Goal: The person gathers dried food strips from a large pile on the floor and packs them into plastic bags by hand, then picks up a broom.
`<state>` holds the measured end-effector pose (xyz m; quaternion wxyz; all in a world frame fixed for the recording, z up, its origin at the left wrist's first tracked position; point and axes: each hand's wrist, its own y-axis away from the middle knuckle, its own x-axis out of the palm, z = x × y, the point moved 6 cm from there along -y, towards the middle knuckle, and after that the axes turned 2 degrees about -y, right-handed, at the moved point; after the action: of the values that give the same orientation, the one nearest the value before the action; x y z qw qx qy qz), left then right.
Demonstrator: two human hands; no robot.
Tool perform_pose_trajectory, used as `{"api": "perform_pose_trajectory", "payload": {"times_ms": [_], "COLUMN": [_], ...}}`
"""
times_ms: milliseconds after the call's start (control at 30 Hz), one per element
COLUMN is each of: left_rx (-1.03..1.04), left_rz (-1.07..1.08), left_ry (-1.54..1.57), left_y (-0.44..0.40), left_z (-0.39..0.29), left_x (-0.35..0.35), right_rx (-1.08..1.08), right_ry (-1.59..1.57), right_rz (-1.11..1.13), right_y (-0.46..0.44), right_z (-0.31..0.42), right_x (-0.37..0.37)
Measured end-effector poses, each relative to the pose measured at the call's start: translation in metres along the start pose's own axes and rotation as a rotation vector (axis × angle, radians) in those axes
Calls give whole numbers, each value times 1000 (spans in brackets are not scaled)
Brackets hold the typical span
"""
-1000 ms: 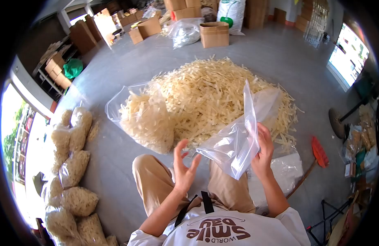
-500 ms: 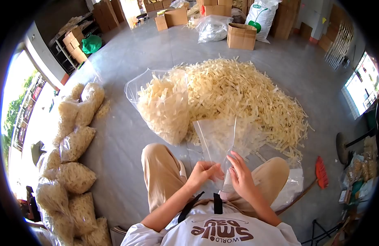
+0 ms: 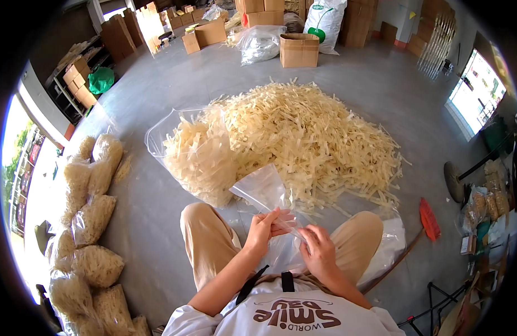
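Between my knees I hold a clear plastic bag (image 3: 262, 187), its upper part fanned out and tilted to the left. My left hand (image 3: 266, 228) is closed on the bag's left side. On the right side, my right hand (image 3: 317, 249) pinches the plastic too. No contents show inside this bag. Just beyond it lies a large heap of pale yellow, ribbon-like dried strips (image 3: 314, 134). An open clear bag filled with the same strips (image 3: 197, 151) leans against the heap's left side.
Several filled bags (image 3: 99, 266) line the floor on the left. Flat plastic bags (image 3: 390, 241) lie by my right knee, near a red object (image 3: 429, 219) and a stand (image 3: 453, 182). Cardboard boxes (image 3: 299, 51) and a white sack (image 3: 324, 25) stand at the back.
The bag in my hands has swung from upright to leaning left, and its top looks narrower. My hands have shifted their hold on it. The whole view has turned slightly right.
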<state>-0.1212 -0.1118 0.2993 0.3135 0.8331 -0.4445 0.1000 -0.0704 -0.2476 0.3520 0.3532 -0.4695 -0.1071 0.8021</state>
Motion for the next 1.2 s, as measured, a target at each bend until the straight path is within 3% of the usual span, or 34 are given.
{"api": "perform_pose_trajectory", "payload": {"times_ms": [67,233,400,500,600,633,700,967,1033,1200], "left_rx": [-29,-15,277,420,162,161,56,-23,-88,-109], "left_rz": [9,19,-4,23,89,100,13,37,180,271], "left_ry": [36,107,-13,-198,-282,-288,-265,-384,-622,-628], "left_y": [-1,14,39,36,17,15,13,5,6,6], "left_z": [-2,-20,-56,-62,-36,-32,-19,-3,9,24], "left_x": [0,7,22,11,-8,-8,-15,-16,-11,-6], "right_rx": [34,57,-48,-97,-73,-68,-99,123,205,232], "right_ry": [-12,14,-174,-78,-55,-49,-12,-73,-161,-222], "right_rz": [61,-31,-114,-199,-126,-136,-51,42,14,-15], "right_y": [4,-4,-5,-12,-11,-9,0,13,11,12], "right_z": [-6,-1,3,9,2,-1,-4,-11,-12,-14], "right_x": [9,0,-14,-27,-16,-13,1,16,13,17]}}
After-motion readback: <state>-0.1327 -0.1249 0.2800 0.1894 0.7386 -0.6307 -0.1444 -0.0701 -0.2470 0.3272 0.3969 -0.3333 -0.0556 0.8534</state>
